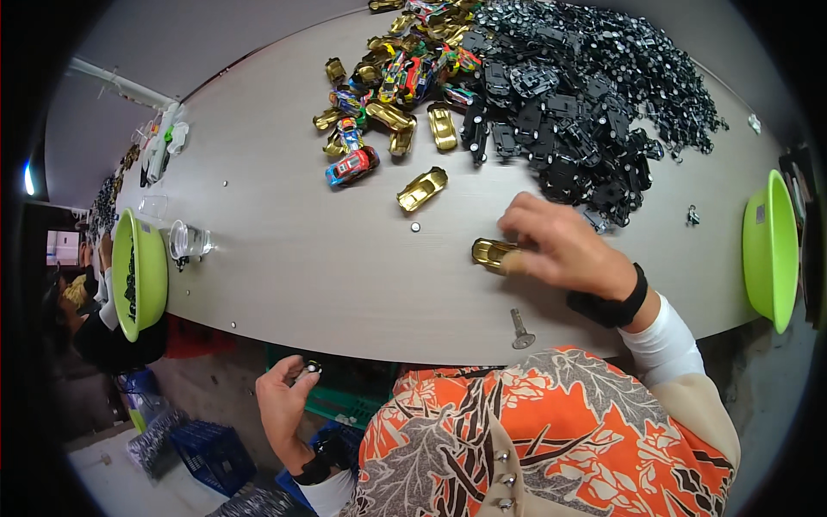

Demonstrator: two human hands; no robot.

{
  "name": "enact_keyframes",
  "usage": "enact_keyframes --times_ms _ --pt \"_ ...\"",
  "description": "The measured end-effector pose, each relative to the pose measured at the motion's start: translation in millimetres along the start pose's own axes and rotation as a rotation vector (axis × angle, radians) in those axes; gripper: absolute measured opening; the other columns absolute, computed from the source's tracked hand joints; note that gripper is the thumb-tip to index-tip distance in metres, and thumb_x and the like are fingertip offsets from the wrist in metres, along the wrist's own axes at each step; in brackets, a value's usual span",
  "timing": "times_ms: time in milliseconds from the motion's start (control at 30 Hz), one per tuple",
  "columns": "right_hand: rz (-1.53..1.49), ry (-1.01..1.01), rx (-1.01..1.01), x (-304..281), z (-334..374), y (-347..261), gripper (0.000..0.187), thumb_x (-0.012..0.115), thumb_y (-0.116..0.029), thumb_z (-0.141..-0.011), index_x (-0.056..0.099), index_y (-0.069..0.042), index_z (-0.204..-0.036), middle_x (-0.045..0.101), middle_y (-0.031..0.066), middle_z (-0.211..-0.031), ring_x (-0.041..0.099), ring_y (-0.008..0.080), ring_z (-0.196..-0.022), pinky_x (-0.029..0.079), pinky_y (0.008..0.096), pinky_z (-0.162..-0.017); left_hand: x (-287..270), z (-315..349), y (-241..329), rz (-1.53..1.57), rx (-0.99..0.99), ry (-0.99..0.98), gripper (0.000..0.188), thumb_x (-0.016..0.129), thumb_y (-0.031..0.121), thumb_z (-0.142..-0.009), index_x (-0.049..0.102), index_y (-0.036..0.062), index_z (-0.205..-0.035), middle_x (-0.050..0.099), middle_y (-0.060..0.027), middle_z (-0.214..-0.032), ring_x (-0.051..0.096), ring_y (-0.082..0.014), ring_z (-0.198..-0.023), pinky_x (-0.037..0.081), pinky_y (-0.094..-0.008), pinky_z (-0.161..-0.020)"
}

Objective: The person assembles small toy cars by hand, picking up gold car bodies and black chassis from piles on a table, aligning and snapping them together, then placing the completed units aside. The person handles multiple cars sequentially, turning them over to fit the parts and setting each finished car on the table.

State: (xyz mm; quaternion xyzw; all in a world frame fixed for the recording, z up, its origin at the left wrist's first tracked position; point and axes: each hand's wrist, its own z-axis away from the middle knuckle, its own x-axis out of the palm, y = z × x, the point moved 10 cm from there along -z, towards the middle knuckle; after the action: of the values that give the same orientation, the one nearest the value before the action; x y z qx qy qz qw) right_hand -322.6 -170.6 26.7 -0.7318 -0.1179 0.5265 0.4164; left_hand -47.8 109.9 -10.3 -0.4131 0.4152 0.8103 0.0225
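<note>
My right hand (560, 246) is over the table with its thumb and fingers closed at the right end of a gold toy car (491, 253), which is on or just above the tabletop. Off the front edge of the table, my left hand (282, 398) pinches a small black wheel piece (312, 368) with a pale hub between thumb and forefinger. Another gold toy car (422, 189) stands by itself farther back. A red and blue toy car (352, 165) is to its left. Between the gold cars lies a small round silver piece (415, 227).
Black car bases (560, 125) and small wheel parts (655, 73) are heaped at the back right, beside gold and coloured car bodies (405, 77). Green basins (155, 276) flank the table. A metal screw-like piece (521, 329) lies near the front edge. Another person works at far left.
</note>
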Motion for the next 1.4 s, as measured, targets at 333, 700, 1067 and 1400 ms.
enact_keyframes --times_ms 333,700,1067,1400 --pt "0.178 0.043 -0.092 9 -8 -19 0.033 0.064 0.000 -0.066 0.053 -0.001 -0.097 0.052 0.0116 -0.087 0.051 0.0297 -0.083 0.045 0.0387 -0.069 41 -84 212 -0.171 0.856 0.239 0.032 0.066 0.002 -0.073 0.063 -0.0002 -0.104 0.065 -0.0155 -0.102 0.063 -0.0295 -0.094 0.048 -0.0333 -0.084" --pt "-0.104 0.035 -0.004 10 -5 4 0.030 0.052 0.001 -0.075 0.052 0.002 -0.106 0.051 0.0174 -0.090 0.053 0.0376 -0.078 0.044 0.0427 -0.069 77 -164 194 0.311 0.525 0.005 0.038 0.069 0.004 -0.074 0.059 -0.0002 -0.110 0.064 -0.0090 -0.096 0.064 -0.0213 -0.084 0.052 -0.0313 -0.075" --pt "-0.214 0.158 0.181 4 -4 32 0.034 0.064 0.003 -0.071 0.056 0.000 -0.105 0.060 0.0109 -0.089 0.059 0.0264 -0.079 0.047 0.0311 -0.069 154 -105 186 1.076 0.176 -0.636 0.046 0.061 0.009 -0.083 0.046 0.0003 -0.126 0.062 -0.0120 -0.102 0.066 -0.0198 -0.078 0.057 -0.0293 -0.060" --pt "0.405 0.100 -0.082 5 -5 -6 0.018 0.064 -0.005 -0.067 0.060 -0.005 -0.084 0.054 0.0069 -0.085 0.050 0.0258 -0.083 0.041 0.0354 -0.070 137 -70 241 -0.008 0.829 -0.086 0.024 0.068 0.009 -0.074 0.064 -0.0003 -0.096 0.064 -0.0118 -0.087 0.061 -0.0240 -0.071 0.049 -0.0335 -0.065"
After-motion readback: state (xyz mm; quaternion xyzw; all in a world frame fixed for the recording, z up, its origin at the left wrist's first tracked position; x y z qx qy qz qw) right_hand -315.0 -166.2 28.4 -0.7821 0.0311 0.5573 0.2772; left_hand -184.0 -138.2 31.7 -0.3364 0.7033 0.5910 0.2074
